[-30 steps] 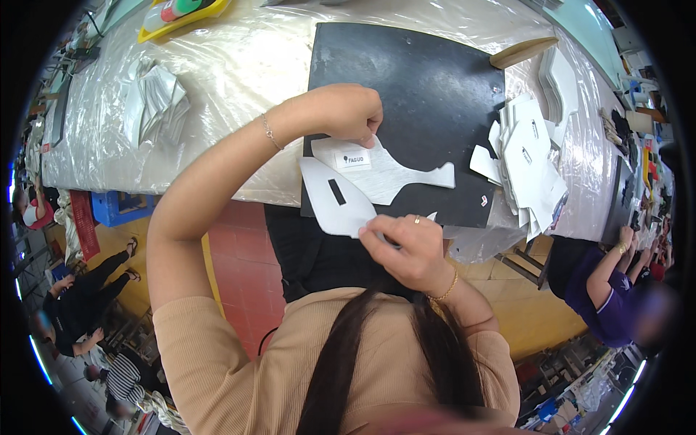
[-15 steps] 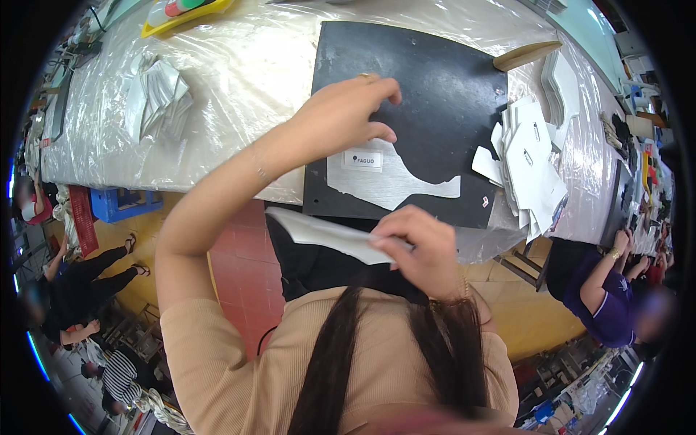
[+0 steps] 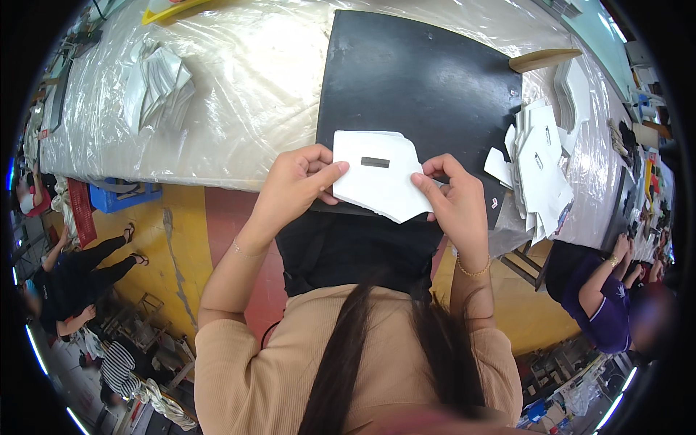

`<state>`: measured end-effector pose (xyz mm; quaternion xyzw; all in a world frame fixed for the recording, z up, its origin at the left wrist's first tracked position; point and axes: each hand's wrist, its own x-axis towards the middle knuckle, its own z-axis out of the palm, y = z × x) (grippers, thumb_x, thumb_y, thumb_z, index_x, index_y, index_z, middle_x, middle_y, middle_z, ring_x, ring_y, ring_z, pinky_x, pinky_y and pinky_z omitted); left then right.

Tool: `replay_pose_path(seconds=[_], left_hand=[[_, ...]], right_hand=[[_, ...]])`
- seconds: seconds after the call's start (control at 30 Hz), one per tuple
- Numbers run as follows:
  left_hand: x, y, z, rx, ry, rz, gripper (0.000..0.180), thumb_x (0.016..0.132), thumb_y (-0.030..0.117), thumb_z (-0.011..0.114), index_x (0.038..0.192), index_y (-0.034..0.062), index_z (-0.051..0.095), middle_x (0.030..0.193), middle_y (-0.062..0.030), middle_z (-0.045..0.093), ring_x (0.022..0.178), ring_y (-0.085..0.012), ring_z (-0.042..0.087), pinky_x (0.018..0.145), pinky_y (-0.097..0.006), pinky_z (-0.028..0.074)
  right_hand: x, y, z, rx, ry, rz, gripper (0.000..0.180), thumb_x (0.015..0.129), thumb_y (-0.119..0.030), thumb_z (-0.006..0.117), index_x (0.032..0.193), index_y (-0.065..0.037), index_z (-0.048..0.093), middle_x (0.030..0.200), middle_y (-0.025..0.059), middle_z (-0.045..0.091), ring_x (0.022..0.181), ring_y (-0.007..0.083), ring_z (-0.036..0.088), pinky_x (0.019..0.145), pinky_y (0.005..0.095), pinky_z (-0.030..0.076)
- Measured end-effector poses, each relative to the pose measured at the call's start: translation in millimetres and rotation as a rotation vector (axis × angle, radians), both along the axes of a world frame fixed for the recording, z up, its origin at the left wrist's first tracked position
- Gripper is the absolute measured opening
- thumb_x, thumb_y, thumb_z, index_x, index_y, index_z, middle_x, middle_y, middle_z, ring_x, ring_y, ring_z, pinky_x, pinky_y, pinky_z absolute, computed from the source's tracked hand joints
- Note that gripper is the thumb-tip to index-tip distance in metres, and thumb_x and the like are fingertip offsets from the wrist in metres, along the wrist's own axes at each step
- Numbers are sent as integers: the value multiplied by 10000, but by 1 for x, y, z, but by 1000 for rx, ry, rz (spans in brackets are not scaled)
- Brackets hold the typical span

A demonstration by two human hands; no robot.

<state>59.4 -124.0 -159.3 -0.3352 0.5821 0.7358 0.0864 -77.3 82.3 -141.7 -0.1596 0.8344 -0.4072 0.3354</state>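
Observation:
A flat white cut piece [image 3: 380, 185] with a slanted outline and a small rectangular slot is held between my hands, over the near edge of a black board [image 3: 413, 80]. My left hand [image 3: 299, 177] pinches its left edge, thumb on top and fingers behind. At its right edge, my right hand [image 3: 458, 196] grips it the same way. Something dark shows through the slot. A second edge peeks out along the top, so a further layer seems to lie behind. The labelled grey piece seen earlier on the board is no longer visible.
To the right, a fanned pile of white slotted pieces [image 3: 544, 170] overlaps the board's edge. Behind it are more stacked white pieces [image 3: 574, 98] and a wooden strip [image 3: 545, 59]. Another white pile [image 3: 156, 90] lies left on the plastic-covered table [image 3: 246, 94]. A co-worker [image 3: 605, 304] sits at right.
My left hand has come down from the board to the white piece's left edge. My right hand has raised the piece from my lap and turned it flat over the board's near edge.

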Motion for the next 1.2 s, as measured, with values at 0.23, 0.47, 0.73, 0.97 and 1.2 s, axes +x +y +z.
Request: replay_pose_path(seconds=[0.23, 0.47, 0.73, 0.97, 1.2], left_hand=[[-11, 0, -6, -125, -70, -25, 211, 928, 168, 688, 878, -28, 630, 719, -56, 660, 614, -95, 657, 536, -198, 521], [-12, -3, -10, -187, -107, -79, 229, 921, 183, 698, 866, -32, 638, 701, -65, 664, 604, -101, 663, 525, -199, 515], [-16, -2, -9, -212, -142, -92, 231, 920, 187, 701, 865, -30, 644, 699, -75, 669, 600, -107, 670, 511, -199, 518], [-16, -1, -9, -208, -144, -80, 232, 916, 183, 706, 861, -34, 643, 704, -82, 674, 607, -116, 683, 503, -194, 522], [-16, -1, -9, -220, -145, -87, 229, 917, 182, 704, 853, -29, 641, 705, -82, 676, 597, -121, 686, 493, -193, 519]], right_hand=[[-6, -9, -7, 55, 236, 106, 178, 867, -152, 713, 904, 4, 635, 805, 116, 687, 487, 170, 604, 546, 304, 464], [-12, -11, -3, 81, 105, 78, 186, 863, -162, 728, 916, -1, 651, 769, 66, 679, 441, 74, 545, 426, 237, 400], [-14, -11, -4, 94, 103, 80, 187, 857, -155, 737, 915, 3, 655, 788, 68, 685, 446, 72, 549, 422, 231, 397], [-12, -9, -10, 49, 166, 95, 190, 856, -155, 737, 913, 5, 652, 783, 68, 681, 447, 75, 550, 429, 233, 395], [-11, -8, -14, 52, 207, 103, 190, 855, -158, 738, 912, 2, 653, 782, 65, 680, 446, 75, 546, 434, 234, 394]])
